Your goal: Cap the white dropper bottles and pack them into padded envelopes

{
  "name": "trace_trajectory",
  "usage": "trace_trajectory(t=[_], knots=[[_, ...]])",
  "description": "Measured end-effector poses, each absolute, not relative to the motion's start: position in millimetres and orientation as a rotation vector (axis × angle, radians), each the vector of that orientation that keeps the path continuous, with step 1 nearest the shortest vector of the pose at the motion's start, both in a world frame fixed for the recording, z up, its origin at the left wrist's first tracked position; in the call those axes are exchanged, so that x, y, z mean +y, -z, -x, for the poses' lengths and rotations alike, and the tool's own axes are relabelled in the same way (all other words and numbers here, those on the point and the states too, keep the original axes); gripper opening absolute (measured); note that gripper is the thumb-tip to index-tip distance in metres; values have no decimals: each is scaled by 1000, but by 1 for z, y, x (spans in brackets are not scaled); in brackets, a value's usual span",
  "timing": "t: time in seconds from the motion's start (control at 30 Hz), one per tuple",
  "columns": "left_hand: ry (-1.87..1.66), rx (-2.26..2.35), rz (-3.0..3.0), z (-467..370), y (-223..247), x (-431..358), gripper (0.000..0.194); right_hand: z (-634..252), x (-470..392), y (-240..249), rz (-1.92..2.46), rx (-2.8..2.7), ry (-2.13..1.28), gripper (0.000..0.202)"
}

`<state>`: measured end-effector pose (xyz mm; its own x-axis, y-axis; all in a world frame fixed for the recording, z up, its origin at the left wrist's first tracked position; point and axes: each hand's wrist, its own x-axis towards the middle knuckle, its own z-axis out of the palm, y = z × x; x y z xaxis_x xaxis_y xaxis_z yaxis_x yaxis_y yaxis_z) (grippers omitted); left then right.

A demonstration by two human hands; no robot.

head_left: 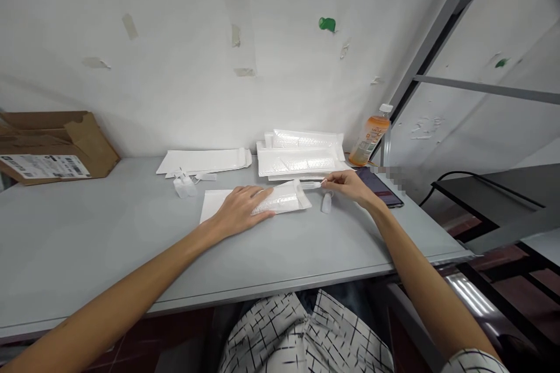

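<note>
My left hand (245,207) lies with fingers spread on a white padded envelope (286,197) on the grey table, pressing on its left part. At the envelope's right end, my right hand (345,183) pinches a thin white strip (310,185) that reaches to the envelope's edge. Just below the right fingertips rests a small white tag-like piece (326,203). Under my left wrist a white flat sheet or envelope (213,203) shows in part. Behind both hands is a stack of white padded envelopes (297,161).
More flat white envelopes (201,160) lie at the back, with small white tags (184,185) before them. An open cardboard box (94,145) stands far left. An orange drink bottle (370,137) and a phone (378,187) are on the right. The table (109,245) meets the wall behind.
</note>
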<state>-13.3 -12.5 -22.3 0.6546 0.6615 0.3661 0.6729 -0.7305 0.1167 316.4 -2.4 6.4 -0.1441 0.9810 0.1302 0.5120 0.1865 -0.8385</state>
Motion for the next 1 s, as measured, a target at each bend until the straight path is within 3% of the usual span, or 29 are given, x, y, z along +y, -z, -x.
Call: trace_trajectory(t=[0.4, 0.53, 0.77, 1.0], knots=[[777, -1079, 2761, 10, 25, -11, 50, -271, -13, -13, 1280, -1975, -754, 15], [802, -1106, 2762, 9, 23, -12, 49, -261, -15, -19, 1188, -2024, -938, 26], [788, -1147, 2762, 14, 23, -9, 49, -322, -11, -24, 1765, -1936, -408, 26], [808, -1114, 2765, 13, 26, -8, 49, -306, -16, -28, 1799, -1977, -863, 19]])
